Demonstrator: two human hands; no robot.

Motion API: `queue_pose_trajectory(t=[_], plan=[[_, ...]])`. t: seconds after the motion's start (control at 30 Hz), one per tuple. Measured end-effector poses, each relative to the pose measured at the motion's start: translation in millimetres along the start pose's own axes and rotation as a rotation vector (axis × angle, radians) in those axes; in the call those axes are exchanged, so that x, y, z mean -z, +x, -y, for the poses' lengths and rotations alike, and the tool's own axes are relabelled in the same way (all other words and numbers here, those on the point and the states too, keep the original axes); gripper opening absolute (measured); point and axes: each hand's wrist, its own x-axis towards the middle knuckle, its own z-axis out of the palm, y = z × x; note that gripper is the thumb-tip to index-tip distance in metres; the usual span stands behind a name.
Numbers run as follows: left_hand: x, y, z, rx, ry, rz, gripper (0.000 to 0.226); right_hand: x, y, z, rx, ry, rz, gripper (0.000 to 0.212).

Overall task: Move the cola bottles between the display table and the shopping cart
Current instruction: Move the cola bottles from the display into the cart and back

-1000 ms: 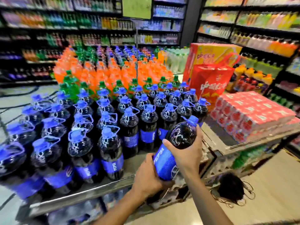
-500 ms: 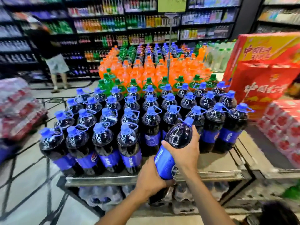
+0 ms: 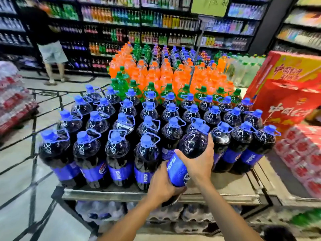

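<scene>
A large cola bottle [image 3: 189, 150] with a blue label and blue cap is tilted away from me over the front edge of the display table [image 3: 225, 186]. My left hand [image 3: 162, 186] grips its lower body from the left. My right hand [image 3: 199, 164] wraps the upper body above the label. Several rows of the same cola bottles [image 3: 118, 150] stand upright on the table, with a gap in the front row where I hold the bottle. The shopping cart is out of view.
Orange and green soda bottles [image 3: 166, 73] fill the table behind the cola. Red boxes [image 3: 286, 94] and red can packs [image 3: 302, 153] are at right. A person [image 3: 50, 49] stands by the drink shelves at far left. Wrapped packs [image 3: 104, 211] lie under the table.
My view has swung left and squared up to the table. The held bottle has come closer to the gap in the front row; both hands keep the same grip.
</scene>
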Motion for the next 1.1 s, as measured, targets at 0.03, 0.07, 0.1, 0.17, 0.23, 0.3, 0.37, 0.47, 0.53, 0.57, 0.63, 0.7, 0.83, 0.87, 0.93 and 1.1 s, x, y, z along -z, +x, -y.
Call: queue_pose_trajectory(t=[0.03, 0.07, 0.1, 0.17, 0.23, 0.3, 0.37, 0.47, 0.53, 0.57, 0.63, 0.7, 0.83, 0.87, 0.93, 1.1], plan=[[-2.9, 5.2, 3.3, -0.002, -0.023, 0.005, 0.098, -2.0, 1.2, -2.3, 0.011, -0.006, -0.013, 0.136], [-6.3, 9.6, 6.3, -0.002, -0.044, 0.016, 0.099, -3.5, 2.0, -4.9, 0.020, -0.010, -0.024, 0.135], [-10.4, 13.6, 8.9, 0.002, -0.064, 0.029, 0.100, -5.1, 3.2, -8.0, 0.029, -0.014, -0.036, 0.135], [-18.2, 19.9, 13.6, 0.005, -0.113, 0.048, 0.100, -8.2, 5.3, -14.9, 0.043, -0.032, -0.053, 0.134], [-25.5, 25.8, 18.2, 0.014, -0.145, 0.053, 0.098, -12.1, 7.0, -21.0, 0.045, -0.059, -0.065, 0.135], [-33.5, 32.3, 23.9, 0.021, -0.146, 0.060, 0.098, -15.4, 6.5, -28.9, 0.050, -0.088, -0.074, 0.135], [-38.7, 38.4, 30.1, 0.023, -0.163, 0.037, 0.101, -20.9, 4.1, -35.6, 0.068, -0.105, -0.067, 0.135], [-46.5, 47.4, 40.2, 0.013, -0.206, 0.038, 0.094, -29.9, 2.5, -41.4, 0.094, -0.122, -0.070, 0.136], [-49.2, 54.3, 46.3, 0.008, -0.238, 0.032, 0.093, -33.6, 3.3, -42.1, 0.101, -0.118, -0.079, 0.137], [-50.2, 56.5, 47.8, 0.000, -0.254, 0.039, 0.093, -33.9, 3.3, -42.1, 0.100, -0.118, -0.082, 0.136], [-53.5, 57.3, 51.4, -0.009, -0.257, 0.022, 0.093, -35.5, 2.2, -43.2, 0.110, -0.125, -0.083, 0.136], [-55.1, 51.5, 52.1, -0.006, -0.250, -0.010, 0.093, -39.3, -1.6, -47.4, 0.116, -0.145, -0.080, 0.136], [-61.2, 45.8, 55.3, -0.019, -0.216, -0.052, 0.094, -46.3, -7.2, -56.1, 0.089, -0.129, -0.090, 0.135], [-63.0, 46.3, 55.9, -0.017, -0.210, -0.060, 0.092, -46.3, -7.4, -56.9, 0.087, -0.123, -0.085, 0.135], [-66.0, 47.7, 56.0, -0.018, -0.191, -0.082, 0.088, -45.0, -6.0, -59.1, 0.098, -0.109, -0.079, 0.134], [-72.8, 44.4, 55.5, -0.035, -0.179, -0.143, 0.096, -44.5, -8.4, -60.6, 0.146, -0.086, -0.064, 0.133]])
